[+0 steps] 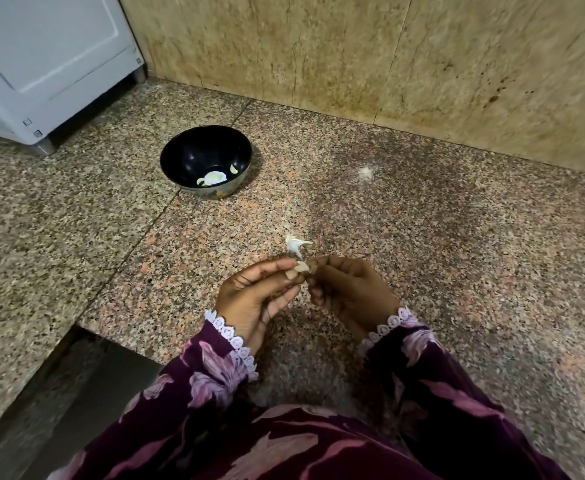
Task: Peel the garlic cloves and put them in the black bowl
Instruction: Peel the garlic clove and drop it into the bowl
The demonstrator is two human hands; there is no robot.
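Garlic clove (301, 266) sits pinched between the fingertips of my left hand (256, 296) and right hand (350, 289), near me above the speckled counter (457, 237). Loose peel (296, 244) lies just beyond. Farther left, the black bowl (206, 161) holds a few peeled cloves (215, 176).

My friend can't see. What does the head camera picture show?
Two hands, left hand and right hand, pinch a garlic cloves piece over a speckled stone counter. A black bowl with peeled cloves sits farther back; a scrap of peel lies nearby.
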